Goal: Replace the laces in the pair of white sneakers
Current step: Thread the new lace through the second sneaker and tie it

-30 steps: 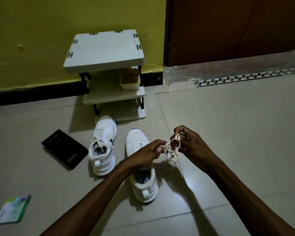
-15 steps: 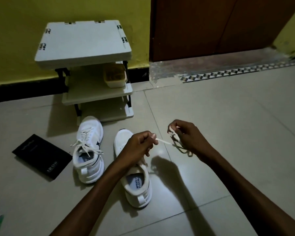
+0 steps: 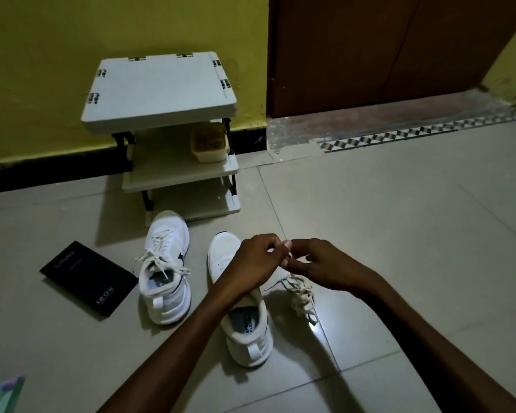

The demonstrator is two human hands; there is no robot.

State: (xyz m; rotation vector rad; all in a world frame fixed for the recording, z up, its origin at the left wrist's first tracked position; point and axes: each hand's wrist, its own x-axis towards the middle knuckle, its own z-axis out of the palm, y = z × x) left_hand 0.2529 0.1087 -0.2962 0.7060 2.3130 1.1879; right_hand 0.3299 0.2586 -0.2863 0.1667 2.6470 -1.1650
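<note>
Dimly lit, left hand (image 3: 255,262) and right hand (image 3: 325,265) curl fingertip to fingertip, pinching the lace (image 3: 301,293); the grip itself is hard to make out. The lace's tangle dangles below. The left wrist hides part of the unlaced sneaker (image 3: 248,338), beside the laced sneaker (image 3: 164,272).

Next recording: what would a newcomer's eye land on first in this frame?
Mid-frame, the left hand and right hand meet fingertip to fingertip, pinching a loose white lace whose tangle hangs below the right hand. Under the left wrist sits an unlaced white sneaker. Its laced partner stands to the left, in front of a small white shelf rack.
</note>
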